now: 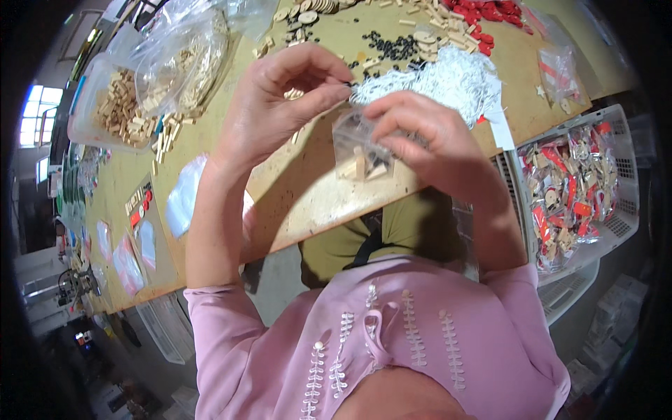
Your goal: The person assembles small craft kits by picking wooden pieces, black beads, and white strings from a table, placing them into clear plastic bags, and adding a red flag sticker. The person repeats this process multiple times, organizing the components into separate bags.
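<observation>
My left hand (pixel 269 105) is up in the upper middle of the frame, thumb and forefinger brought together at the tips around a small dark piece (pixel 348 85), too small for me to make out its shape. Just right of it, my right hand (pixel 434 136) has its fingers curled and closed on the top of a clear plastic bag (pixel 360 164), which hangs near the middle of the frame over the front of the desk (pixel 297 203); wooden blocks and some dark pieces show inside it. Behind my right hand lies a tangled heap of white string (pixel 455 80), with black beads (pixel 392 47) scattered just beyond it. Red pieces (pixel 493 12) are piled at the top right, and wooden discs (pixel 315 7) at the top middle. In the upper left stands a translucent plastic box (pixel 80 129) with more wooden blocks in it, and below that, left of my forearm, lie flat clear bags (pixel 185 196). At the right edge, a white crate (pixel 628 150) holds a heap of filled bags (pixel 567 192).
</observation>
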Demonstrator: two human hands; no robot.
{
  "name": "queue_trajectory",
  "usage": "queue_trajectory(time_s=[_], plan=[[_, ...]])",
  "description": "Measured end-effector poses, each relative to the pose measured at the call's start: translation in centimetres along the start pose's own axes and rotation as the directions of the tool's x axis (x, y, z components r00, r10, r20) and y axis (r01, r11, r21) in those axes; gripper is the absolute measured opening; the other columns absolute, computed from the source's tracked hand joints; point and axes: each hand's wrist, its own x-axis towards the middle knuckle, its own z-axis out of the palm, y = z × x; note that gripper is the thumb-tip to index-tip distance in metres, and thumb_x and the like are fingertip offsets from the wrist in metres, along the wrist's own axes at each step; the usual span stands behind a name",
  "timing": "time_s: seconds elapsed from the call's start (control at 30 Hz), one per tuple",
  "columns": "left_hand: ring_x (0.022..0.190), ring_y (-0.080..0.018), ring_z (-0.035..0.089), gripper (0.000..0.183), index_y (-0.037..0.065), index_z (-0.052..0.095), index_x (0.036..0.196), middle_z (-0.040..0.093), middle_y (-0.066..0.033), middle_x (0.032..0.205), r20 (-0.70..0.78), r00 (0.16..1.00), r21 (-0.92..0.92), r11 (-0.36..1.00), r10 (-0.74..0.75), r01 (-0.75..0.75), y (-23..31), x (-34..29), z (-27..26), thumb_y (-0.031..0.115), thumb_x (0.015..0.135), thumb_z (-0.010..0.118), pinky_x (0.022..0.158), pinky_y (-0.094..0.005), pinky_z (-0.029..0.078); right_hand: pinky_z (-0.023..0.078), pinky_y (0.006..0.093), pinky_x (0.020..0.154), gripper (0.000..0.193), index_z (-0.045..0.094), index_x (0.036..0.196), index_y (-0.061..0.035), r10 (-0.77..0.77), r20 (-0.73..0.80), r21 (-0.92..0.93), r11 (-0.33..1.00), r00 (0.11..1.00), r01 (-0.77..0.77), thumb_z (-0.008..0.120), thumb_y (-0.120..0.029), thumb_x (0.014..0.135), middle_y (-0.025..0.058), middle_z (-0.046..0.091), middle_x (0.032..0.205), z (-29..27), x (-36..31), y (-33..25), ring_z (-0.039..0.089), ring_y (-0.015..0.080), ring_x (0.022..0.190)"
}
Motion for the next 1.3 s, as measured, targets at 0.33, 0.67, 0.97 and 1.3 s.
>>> queue_trajectory(time_s=[0.33,0.67,0.97,1.3], plan=[[0.089,-0.0067,0.068,0.015,0.002,0.076,0.108,0.076,-0.0011,0.097,-0.217,0.975,0.119,0.993,0.036,-0.010,-3.2,1.2,-3.2,0.010,0.096,0.074,0.082,-0.0236,0.056,0.054,0.0346,0.092,0.006,0.069,0.095,-0.0022,0.005,0.002,0.009,1.000,1.000,-0.005,0.069,-0.003,0.089,0.0123,0.070,0.115,-0.1,0.6,0.4,0.068,0.0273,0.107],[0.095,-0.0236,0.073,0.029,0.005,0.075,0.116,0.076,-0.0144,0.110,-0.338,0.941,0.555,0.809,0.009,0.192,-13.7,8.7,-5.6,0.021,0.091,0.073,0.084,-0.0355,0.056,0.055,0.0367,0.090,0.013,0.069,0.095,-0.0020,0.025,-0.060,0.093,0.995,0.998,-0.020,0.073,0.004,0.084,0.0145,0.070,0.115,0.3,-0.3,1.1,0.069,0.0307,0.107],[0.090,-0.0345,0.069,0.024,0.010,0.071,0.100,0.073,-0.0137,0.096,-0.195,0.971,0.920,0.368,0.138,0.133,-16.9,14.1,-4.5,0.028,0.085,0.079,0.076,-0.0465,0.054,0.054,0.0389,0.092,0.012,0.069,0.097,-0.0015,0.100,-0.031,0.146,0.985,0.994,-0.095,0.071,0.004,0.087,0.0163,0.068,0.118,-1.4,-0.9,1.6,0.068,0.0325,0.108],[0.082,-0.0238,0.073,0.024,0.006,0.072,0.104,0.076,-0.0120,0.091,-0.241,0.970,0.729,0.656,-0.024,0.197,-16.6,13.7,-4.4,0.026,0.092,0.077,0.075,-0.0365,0.056,0.054,0.0376,0.094,0.011,0.070,0.095,-0.0009,0.099,-0.083,0.138,0.987,0.992,-0.087,0.072,0.004,0.086,0.0146,0.070,0.118,-1.9,-1.6,1.9,0.069,0.0294,0.110]])
